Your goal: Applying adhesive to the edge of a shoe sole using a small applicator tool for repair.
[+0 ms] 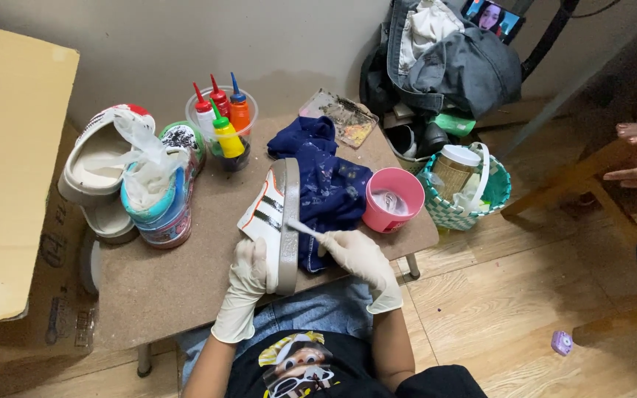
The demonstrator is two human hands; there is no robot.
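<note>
Brown cardboard box [9, 177] far left; lit phone screen [492, 18] top.

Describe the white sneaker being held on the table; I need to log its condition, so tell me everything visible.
The white sneaker with dark side stripes and orange trim stands on its side, grey rubber sole facing right. The gloved left hand grips its heel end; the gloved right hand holds a small white brush against the sole edge. It rests on the brown table, touching a dark blue cloth.

Even, soft indoor light, faint shadows, sharp focus (slight wide-angle bend at edges)
</note>
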